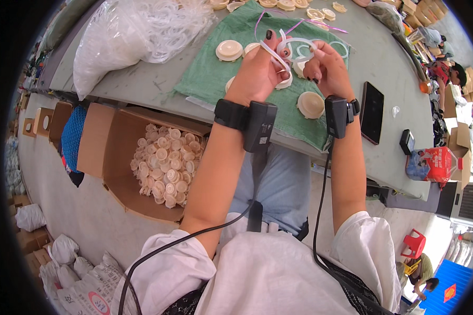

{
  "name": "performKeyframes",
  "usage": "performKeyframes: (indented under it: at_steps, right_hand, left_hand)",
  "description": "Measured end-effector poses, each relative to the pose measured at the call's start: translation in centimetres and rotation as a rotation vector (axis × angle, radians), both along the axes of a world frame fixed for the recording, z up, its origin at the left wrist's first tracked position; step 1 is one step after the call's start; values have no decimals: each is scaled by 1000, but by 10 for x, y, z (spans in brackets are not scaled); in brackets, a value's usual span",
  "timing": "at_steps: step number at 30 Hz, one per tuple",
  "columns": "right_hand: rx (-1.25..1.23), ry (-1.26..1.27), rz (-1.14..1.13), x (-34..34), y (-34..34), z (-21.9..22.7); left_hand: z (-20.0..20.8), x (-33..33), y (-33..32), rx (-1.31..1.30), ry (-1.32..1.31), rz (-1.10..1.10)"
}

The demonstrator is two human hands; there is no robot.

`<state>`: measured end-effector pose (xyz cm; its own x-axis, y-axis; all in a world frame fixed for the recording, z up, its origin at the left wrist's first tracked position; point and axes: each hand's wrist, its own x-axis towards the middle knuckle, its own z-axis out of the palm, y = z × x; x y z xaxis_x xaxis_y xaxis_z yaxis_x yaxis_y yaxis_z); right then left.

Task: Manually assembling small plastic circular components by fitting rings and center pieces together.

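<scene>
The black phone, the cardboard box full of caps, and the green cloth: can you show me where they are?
Black phone (372,112), head view, middle of its dark screen.
Cardboard box (120,137), head view, bare inner wall left of the caps.
Green cloth (205,73), head view, bare patch left of the hands.

Open brown cardboard box (121,157) at centre left, clear plastic bag (126,37) on the counter (399,105) upper left, dark phone screen (372,112) at right, red-and-blue packet (431,164) beside it, white sacks (73,278) lower left
</scene>
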<state>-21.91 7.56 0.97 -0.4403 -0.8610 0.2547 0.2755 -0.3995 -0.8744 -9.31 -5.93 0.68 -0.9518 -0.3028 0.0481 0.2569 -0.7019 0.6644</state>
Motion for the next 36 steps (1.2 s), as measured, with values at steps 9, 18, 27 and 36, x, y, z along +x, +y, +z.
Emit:
performKeyframes:
  at_steps: [9,18,27,36]
  right_hand:
    - [156,265,141,17,-4,0]
    - [332,398,3,28,-9,12]
    - [446,464,54,44,-20,12]
    - [642,591,109,62,-43,14]
  left_hand:
    - [3,11,-5,49,-154,206]
    - [10,39,-21,-437,-301,533]
    - [9,76,-38,-710,-383,321]
    - [-16,94,-45,-932,-384,436]
